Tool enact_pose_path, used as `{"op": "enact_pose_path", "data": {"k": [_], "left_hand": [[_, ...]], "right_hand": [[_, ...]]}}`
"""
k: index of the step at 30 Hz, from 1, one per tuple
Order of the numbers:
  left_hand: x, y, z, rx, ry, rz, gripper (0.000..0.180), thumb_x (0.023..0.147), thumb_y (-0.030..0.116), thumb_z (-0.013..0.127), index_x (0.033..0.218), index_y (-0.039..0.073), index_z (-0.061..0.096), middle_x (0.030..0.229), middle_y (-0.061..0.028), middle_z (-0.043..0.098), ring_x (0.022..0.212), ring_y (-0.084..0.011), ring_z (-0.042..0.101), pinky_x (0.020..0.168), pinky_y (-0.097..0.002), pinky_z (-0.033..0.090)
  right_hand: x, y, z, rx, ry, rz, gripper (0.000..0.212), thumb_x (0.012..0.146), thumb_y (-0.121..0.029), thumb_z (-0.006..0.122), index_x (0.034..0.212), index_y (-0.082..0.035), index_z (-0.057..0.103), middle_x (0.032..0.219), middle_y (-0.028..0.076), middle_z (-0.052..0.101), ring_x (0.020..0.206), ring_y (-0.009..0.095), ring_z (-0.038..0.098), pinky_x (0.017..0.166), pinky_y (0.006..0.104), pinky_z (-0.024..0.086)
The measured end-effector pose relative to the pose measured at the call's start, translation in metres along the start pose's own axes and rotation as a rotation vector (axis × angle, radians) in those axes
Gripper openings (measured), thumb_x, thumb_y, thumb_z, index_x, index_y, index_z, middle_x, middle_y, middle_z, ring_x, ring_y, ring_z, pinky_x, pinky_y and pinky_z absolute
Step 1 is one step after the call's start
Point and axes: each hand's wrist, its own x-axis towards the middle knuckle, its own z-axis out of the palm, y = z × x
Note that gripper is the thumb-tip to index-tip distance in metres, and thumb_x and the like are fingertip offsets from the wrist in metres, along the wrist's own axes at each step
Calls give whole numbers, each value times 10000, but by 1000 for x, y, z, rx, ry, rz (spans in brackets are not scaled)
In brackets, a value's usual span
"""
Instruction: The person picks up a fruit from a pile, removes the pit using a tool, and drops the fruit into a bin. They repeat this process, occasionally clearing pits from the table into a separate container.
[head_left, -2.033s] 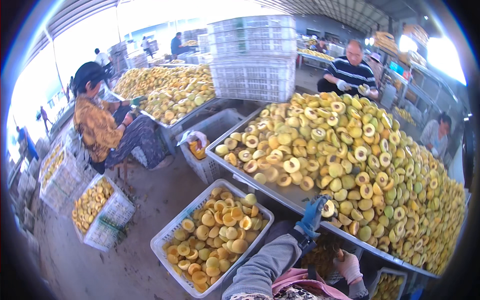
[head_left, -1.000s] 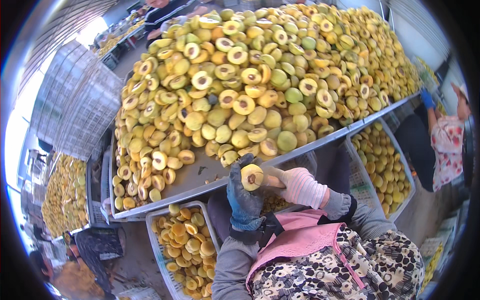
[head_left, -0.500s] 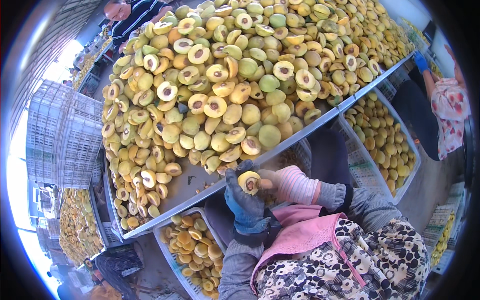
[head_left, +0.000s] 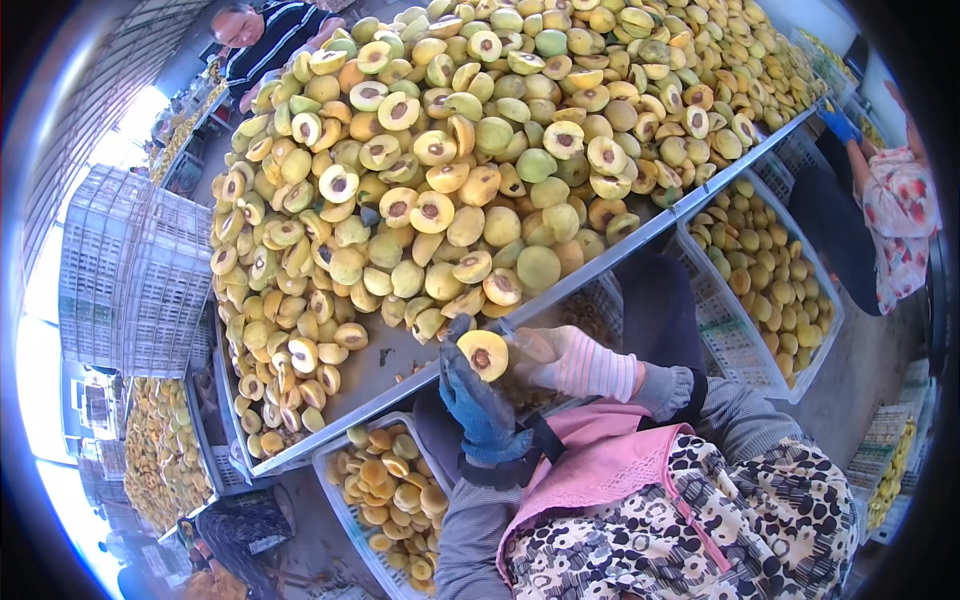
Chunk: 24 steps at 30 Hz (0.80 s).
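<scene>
I see L hand [head_left: 474,395] gripping halved fruit [head_left: 483,354], cut face up, by near edge of tray [head_left: 585,272], R hand [head_left: 580,362] just right, fingers curled, can't tell on what; slack L grip or R bump could drop it.

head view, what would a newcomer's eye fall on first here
Probably the big heap of yellow-green fruit, many cut open, across the upper middle. Next, the round yellow fruit half in the blue-gloved left hand at centre, with the pale striped-gloved right hand just right of it. Then the tall stack of pale grey plastic crates at far left.
</scene>
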Motion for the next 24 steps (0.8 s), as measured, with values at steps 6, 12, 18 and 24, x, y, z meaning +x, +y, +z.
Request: {"op": "enact_pose_path", "data": {"k": [6, 12, 18, 24], "left_hand": [[-3, -8, -16, -169, -124, -132, 415, 950, 102, 602, 1330, -37, 508, 1196, -116, 603, 1041, -173, 596, 921, -304, 488], [-3, -3, -34, -395, -162, -428, 418, 890, 99, 663, 1279, 12, 537, 1115, -91, 617, 996, -168, 619, 884, -285, 522], [-6, 5, -31, 685, -202, 415, 533, 825, 6, 718, 1294, -9, 464, 1180, -147, 610, 1062, -213, 625, 942, -312, 496], [-13, 13, -10, 333, -120, 263, 461, 769, -36, 680, 1213, -34, 555, 1107, -153, 658, 1019, -240, 647, 903, -342, 506]], "right_hand": [[12, -4, -6, 344, 121, -189, 394, 849, -45, 672, 1236, -17, 603, 1061, 12, 674, 940, 66, 595, 836, 241, 496], [0, -14, -12, -507, 197, -412, 488, 855, -181, 636, 1320, -87, 524, 878, 125, 676, 807, 233, 673, 707, 349, 524], [-19, -16, -7, -857, 16, -205, 606, 817, -242, 617, 1386, -139, 437, 772, 175, 654, 697, 380, 650, 609, 456, 493], [-16, -14, -5, -961, -32, -116, 649, 779, -224, 655, 1382, -144, 426, 792, 168, 664, 722, 387, 653, 617, 465, 492]]}}
